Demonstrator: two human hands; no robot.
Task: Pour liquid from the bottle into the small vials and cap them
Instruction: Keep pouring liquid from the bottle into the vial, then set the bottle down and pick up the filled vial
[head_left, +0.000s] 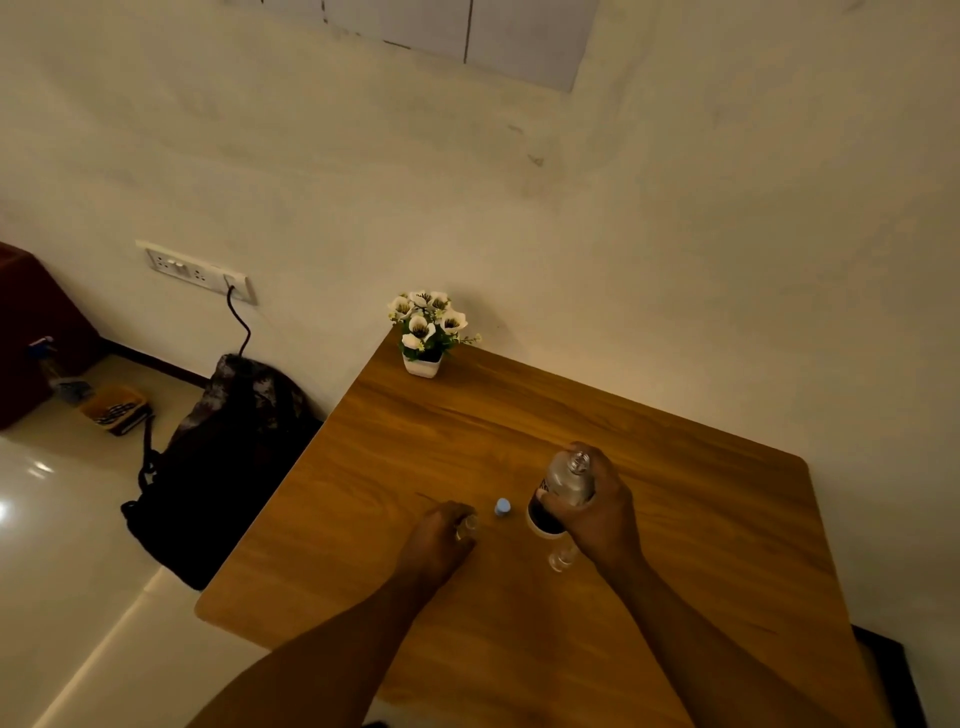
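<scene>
A clear plastic bottle (558, 493) with dark liquid in its lower part stands upright on the wooden table (675, 519), its mouth uncapped. My right hand (597, 512) is wrapped around its middle. My left hand (441, 535) rests on the table to the left, fingers closed around a small clear vial (469, 524) that stands on the wood. Between the two hands stands a small vial with a light blue cap (503, 507). Another clear vial (560, 558) shows just below the bottle, beside my right wrist.
A white pot of white artificial flowers (425, 332) stands at the table's far left corner by the wall. A dark backpack (223, 457) sits on the floor left of the table. The table's left edge runs diagonally close to my left hand.
</scene>
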